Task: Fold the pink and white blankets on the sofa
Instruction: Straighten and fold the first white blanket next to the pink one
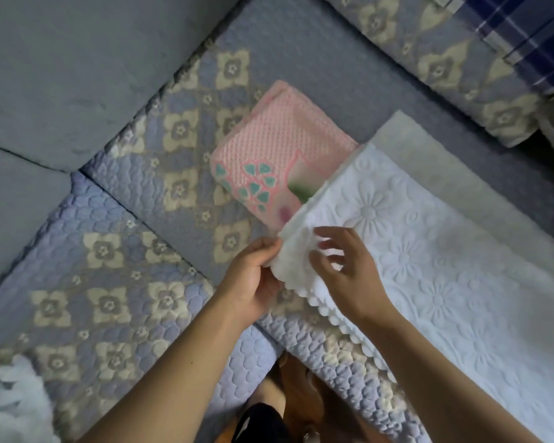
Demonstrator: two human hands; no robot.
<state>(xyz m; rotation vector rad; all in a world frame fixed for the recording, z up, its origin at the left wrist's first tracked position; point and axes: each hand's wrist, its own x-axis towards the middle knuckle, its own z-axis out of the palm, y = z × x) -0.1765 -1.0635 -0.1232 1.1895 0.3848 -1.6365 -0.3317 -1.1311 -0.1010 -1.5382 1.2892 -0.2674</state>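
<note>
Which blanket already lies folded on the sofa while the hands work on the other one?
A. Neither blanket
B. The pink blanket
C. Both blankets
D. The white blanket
B: the pink blanket lies as a compact folded rectangle on the sofa, untouched, while the left hand pinches the corner of the white blanket, which is still spread long, and the right hand hovers over that same corner.

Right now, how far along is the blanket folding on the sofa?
Done: the pink blanket lies folded on the sofa cover. In hand: the left hand pinches the white blanket at its scalloped corner, the right hand hovering over it, fingers spread. Left: the white one still lies long and needs more folds.
</note>
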